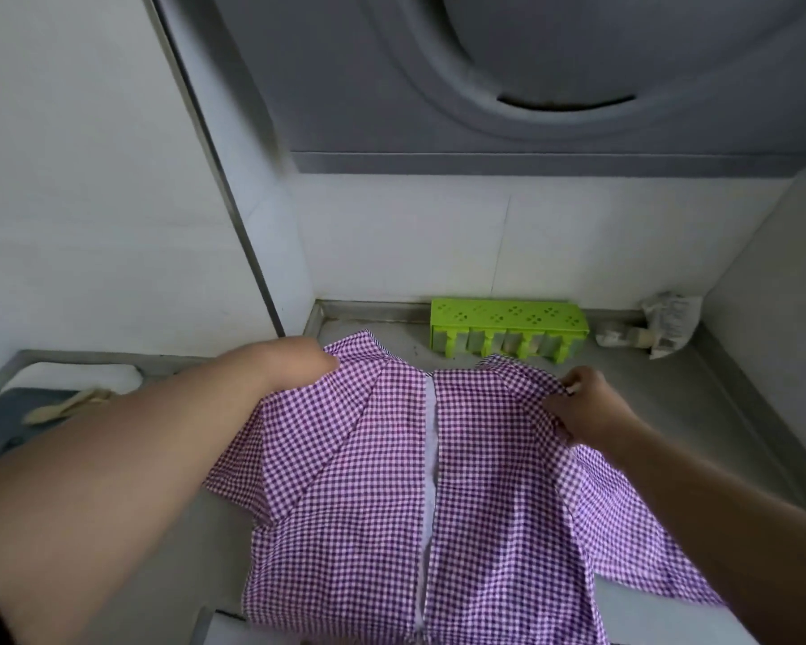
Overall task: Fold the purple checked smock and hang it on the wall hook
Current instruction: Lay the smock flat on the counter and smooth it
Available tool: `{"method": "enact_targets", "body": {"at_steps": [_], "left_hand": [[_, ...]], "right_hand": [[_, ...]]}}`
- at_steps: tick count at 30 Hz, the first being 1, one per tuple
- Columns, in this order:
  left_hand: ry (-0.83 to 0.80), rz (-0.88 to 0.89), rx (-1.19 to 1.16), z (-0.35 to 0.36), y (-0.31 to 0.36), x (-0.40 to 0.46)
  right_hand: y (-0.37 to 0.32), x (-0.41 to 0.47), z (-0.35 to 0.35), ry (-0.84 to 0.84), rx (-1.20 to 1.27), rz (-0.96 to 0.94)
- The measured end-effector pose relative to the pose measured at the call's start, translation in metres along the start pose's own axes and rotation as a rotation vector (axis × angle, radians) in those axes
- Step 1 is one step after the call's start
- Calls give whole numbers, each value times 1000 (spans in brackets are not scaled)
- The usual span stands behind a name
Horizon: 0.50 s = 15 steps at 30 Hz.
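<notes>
The purple checked smock lies spread on the steel counter, its white centre strip running toward me and its sleeves out to both sides. My left hand grips the smock's left shoulder, fingers curled into the cloth and mostly hidden. At the right shoulder, my right hand pinches the fabric edge. Both shoulders are lifted slightly off the counter. No wall hook shows in this view.
A green perforated plastic rack stands at the back of the counter. A crumpled white bag with a small bottle lies at the back right. A wooden spoon rests in the sink area on the left. A grey range hood hangs overhead.
</notes>
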<state>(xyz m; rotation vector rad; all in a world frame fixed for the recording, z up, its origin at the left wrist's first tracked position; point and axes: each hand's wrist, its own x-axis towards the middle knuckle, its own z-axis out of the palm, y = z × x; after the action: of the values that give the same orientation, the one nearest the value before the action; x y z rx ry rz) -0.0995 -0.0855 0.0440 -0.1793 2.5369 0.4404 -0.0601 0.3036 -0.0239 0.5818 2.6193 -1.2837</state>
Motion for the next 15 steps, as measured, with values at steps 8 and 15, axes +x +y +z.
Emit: {"method": "enact_targets", "body": {"at_steps": [8, 15], "left_hand": [[-266, 191, -840, 10, -47, -67], [-348, 397, -1012, -1, -29, -141]], "right_hand": [[-18, -82, 27, 27, 804, 192], [-109, -148, 30, -5, 1020, -84]]}}
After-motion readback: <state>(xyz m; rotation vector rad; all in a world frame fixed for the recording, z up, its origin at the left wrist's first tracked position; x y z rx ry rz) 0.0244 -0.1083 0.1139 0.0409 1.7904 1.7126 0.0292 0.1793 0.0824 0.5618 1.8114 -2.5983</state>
